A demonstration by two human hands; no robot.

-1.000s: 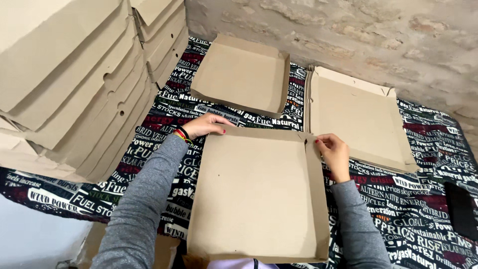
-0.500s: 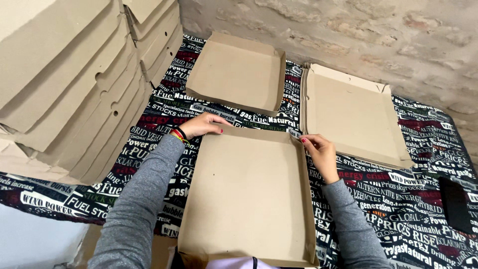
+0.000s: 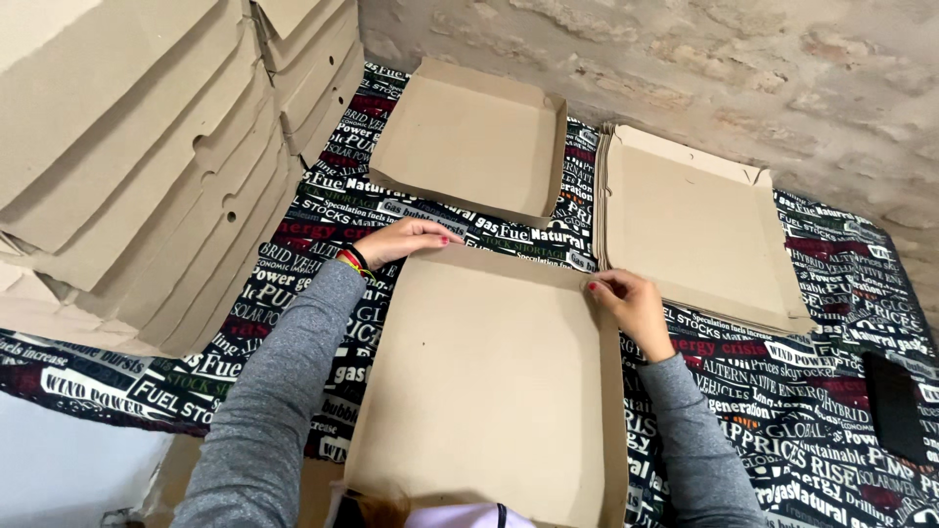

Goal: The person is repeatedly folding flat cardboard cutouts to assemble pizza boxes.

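A flat brown cardboard box blank point(image 3: 489, 381) lies in front of me on a table covered with a black printed cloth point(image 3: 293, 225). My left hand point(image 3: 406, 240) rests on the blank's far left corner, fingers spread along its back edge. My right hand point(image 3: 631, 303) pinches the far right corner, where the side flap is folded up. Both arms wear grey sleeves, and the left wrist has coloured bands.
A folded cardboard tray point(image 3: 469, 137) sits behind the blank. A stack of flat blanks point(image 3: 694, 230) lies at the right, by a stone wall. Tall piles of folded boxes point(image 3: 137, 147) fill the left. A dark flat object point(image 3: 892, 406) lies at the far right.
The view has shifted slightly. My right hand moved a little left along the blank's far right corner. My left hand stays at the far left corner.
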